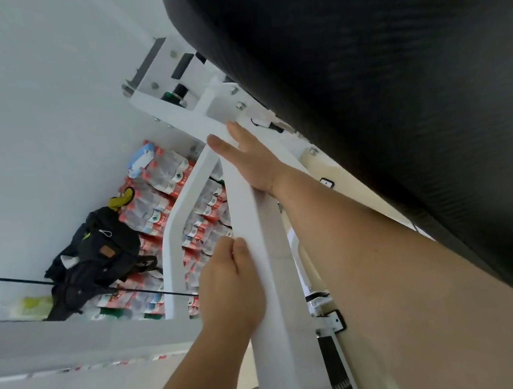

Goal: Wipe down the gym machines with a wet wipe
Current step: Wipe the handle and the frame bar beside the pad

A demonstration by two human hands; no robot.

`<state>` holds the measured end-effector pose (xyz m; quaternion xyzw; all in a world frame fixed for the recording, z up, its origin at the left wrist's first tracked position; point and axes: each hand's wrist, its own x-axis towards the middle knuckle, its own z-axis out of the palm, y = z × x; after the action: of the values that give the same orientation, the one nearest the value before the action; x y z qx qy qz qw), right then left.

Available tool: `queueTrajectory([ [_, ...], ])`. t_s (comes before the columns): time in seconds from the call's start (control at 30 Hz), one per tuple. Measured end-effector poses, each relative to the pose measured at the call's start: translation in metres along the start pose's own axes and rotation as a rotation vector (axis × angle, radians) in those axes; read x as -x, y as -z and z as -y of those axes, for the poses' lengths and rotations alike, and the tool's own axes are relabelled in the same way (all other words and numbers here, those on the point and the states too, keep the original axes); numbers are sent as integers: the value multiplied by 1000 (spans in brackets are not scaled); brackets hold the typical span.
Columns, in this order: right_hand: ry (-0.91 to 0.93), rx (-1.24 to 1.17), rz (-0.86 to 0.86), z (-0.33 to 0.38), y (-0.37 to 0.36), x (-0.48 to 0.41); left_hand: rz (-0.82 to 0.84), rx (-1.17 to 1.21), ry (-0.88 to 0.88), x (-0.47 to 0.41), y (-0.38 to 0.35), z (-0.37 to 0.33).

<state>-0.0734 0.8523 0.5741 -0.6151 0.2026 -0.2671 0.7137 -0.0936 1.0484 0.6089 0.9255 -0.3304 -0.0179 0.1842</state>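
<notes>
A white metal frame beam (252, 226) of the gym machine runs from the bottom of the view up to a bracket under a large black pad (380, 84). My left hand (231, 290) grips the beam's left edge low down, fingers curled around it. Higher up, my right hand (251, 159) lies flat against the same beam, thumb and fingers stretched toward the bracket. No wet wipe can be made out; anything white under the right palm blends with the beam.
A second white bar (176, 235) branches off to the left. Behind it, stacked packs of water bottles (155, 212), a black backpack (97, 263) and a thin black cable (12, 279) sit against the white wall. A black adjustment knob (181, 91) is on the bracket.
</notes>
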Motion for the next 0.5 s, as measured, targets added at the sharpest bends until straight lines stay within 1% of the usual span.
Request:
queueTrajectory([
  [0.13,29,97,30,-16,-8,32,-5,-10,-13,2,0,0],
  [0.33,-56,63,79,-38,-27,130,-3,37,-8,5,1,0],
  [0.43,-46,99,218,-47,-30,179,-39,88,39,10,1,-1],
  [0.5,-15,159,322,-50,-25,210,-48,230,127,17,2,-3],
])
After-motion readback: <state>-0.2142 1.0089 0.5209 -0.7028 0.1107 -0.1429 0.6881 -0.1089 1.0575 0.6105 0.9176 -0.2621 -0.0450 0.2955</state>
